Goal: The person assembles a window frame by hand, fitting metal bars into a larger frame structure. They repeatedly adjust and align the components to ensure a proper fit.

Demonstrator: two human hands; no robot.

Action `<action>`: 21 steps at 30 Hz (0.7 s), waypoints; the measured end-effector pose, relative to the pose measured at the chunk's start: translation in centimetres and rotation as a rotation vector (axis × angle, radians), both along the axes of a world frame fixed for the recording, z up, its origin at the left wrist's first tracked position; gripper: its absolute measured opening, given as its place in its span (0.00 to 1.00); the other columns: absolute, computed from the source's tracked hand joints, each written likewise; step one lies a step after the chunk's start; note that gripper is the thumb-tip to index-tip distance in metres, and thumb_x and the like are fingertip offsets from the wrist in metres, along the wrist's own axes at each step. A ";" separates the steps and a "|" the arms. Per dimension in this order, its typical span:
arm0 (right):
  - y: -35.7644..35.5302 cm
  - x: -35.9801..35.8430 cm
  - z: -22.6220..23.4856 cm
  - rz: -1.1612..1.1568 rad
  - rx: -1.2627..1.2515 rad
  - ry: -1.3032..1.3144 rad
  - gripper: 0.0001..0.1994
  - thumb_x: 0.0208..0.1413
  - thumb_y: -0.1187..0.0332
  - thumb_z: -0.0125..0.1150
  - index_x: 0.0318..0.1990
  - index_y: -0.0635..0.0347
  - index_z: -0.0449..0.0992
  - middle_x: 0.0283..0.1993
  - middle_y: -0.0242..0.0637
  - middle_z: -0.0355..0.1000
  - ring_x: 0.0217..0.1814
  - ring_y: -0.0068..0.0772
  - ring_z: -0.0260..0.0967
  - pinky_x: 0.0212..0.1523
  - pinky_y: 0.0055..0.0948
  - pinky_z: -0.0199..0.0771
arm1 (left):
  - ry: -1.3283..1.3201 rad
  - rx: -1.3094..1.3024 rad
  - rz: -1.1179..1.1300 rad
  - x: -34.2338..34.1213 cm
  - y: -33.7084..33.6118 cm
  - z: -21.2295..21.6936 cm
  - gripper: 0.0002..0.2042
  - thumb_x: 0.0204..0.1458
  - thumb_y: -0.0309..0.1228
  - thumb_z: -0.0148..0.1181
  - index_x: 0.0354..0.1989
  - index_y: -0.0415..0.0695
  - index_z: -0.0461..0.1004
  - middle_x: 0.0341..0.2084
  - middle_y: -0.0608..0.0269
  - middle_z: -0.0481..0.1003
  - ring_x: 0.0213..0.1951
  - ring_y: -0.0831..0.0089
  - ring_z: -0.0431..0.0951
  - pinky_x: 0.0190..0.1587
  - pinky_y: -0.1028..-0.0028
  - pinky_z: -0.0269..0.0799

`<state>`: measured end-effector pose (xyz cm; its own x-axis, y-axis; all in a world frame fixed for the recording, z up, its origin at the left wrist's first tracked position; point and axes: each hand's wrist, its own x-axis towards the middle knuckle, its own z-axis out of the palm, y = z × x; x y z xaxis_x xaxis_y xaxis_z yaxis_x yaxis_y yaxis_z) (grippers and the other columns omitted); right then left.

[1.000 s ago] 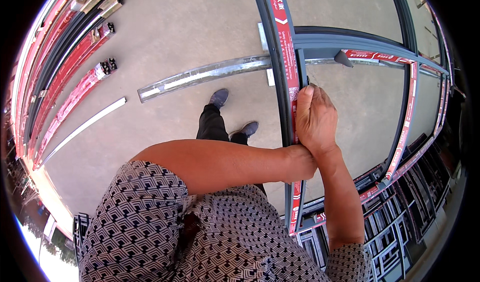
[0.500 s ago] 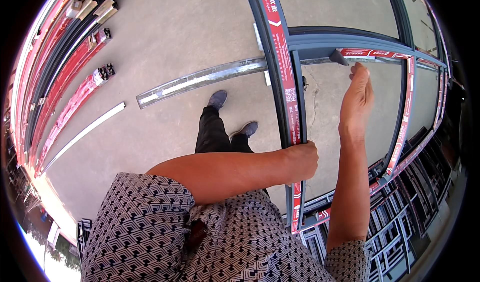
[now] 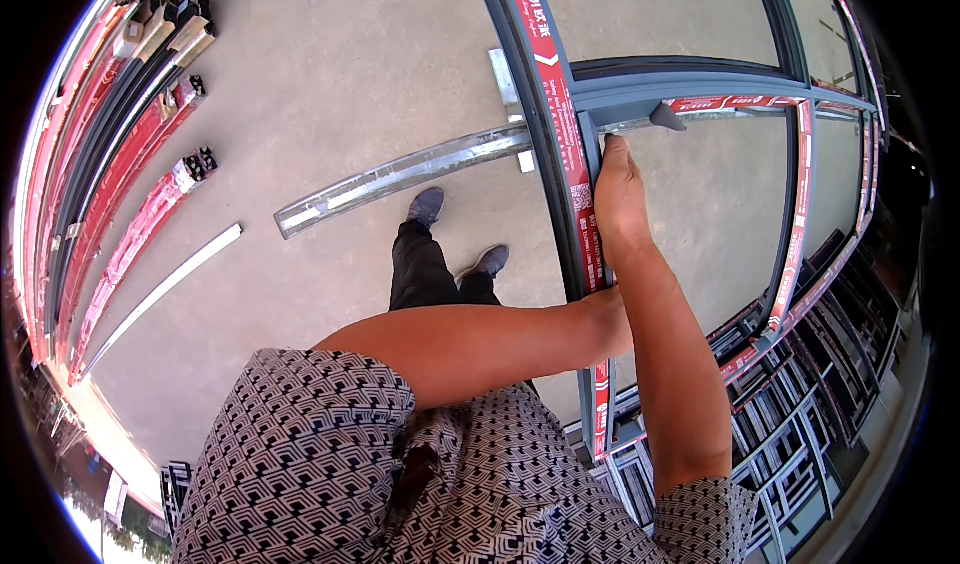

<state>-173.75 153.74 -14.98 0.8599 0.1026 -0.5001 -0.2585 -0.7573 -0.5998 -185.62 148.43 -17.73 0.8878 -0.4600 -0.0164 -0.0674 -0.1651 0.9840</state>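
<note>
A large grey window frame (image 3: 690, 86) with red printed protective tape stands in front of me on the right. My left hand (image 3: 606, 322) is closed around its near upright bar, partly hidden behind my right forearm. Farther along the same bar, my right hand (image 3: 622, 192) is up against the inner side with its fingers drawn together. Whatever they hold there is out of sight. A small dark grey pointed piece (image 3: 668, 117) sticks out from the crossbar just beyond that hand.
A long metal strip (image 3: 400, 172) lies on the concrete floor, passing behind the frame. Red-wrapped and black profiles (image 3: 110, 154) are stacked at the left, with a thin white strip (image 3: 165, 289) beside them. More dark frames (image 3: 800, 414) lean at the lower right.
My right hand has moved left from the frame's opening to the inner side of the near bar. My left hand stays on that bar. The view has shifted slightly.
</note>
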 end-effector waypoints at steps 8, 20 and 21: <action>-0.7 -0.5 1.5 0.051 0.026 0.084 0.46 0.77 0.35 0.29 0.52 0.77 0.81 0.49 0.66 0.80 0.56 0.62 0.77 0.65 0.47 0.70 | 0.574 -0.251 -0.116 1.1 3.0 3.1 0.10 0.68 0.34 0.57 0.46 0.38 0.76 0.39 0.52 0.81 0.37 0.61 0.81 0.35 0.60 0.77; -0.4 0.1 1.0 0.101 -0.058 0.114 0.39 0.74 0.40 0.34 0.51 0.76 0.78 0.44 0.51 0.79 0.46 0.39 0.74 0.59 0.38 0.73 | 0.442 -0.266 -0.059 0.9 3.1 3.2 0.09 0.64 0.31 0.60 0.44 0.37 0.79 0.40 0.51 0.82 0.40 0.59 0.83 0.37 0.60 0.80; -0.6 0.1 0.8 0.119 -0.043 0.102 0.39 0.74 0.41 0.35 0.51 0.76 0.78 0.44 0.52 0.79 0.45 0.39 0.74 0.59 0.38 0.73 | 0.427 -0.265 -0.044 1.0 3.1 3.3 0.09 0.64 0.31 0.60 0.44 0.37 0.79 0.41 0.51 0.82 0.41 0.59 0.83 0.38 0.61 0.80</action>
<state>-173.65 153.18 -14.17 0.7875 0.1773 -0.5903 -0.2235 -0.8104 -0.5415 -184.64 151.53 -14.42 0.8070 -0.5343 -0.2515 0.3490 0.0879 0.9330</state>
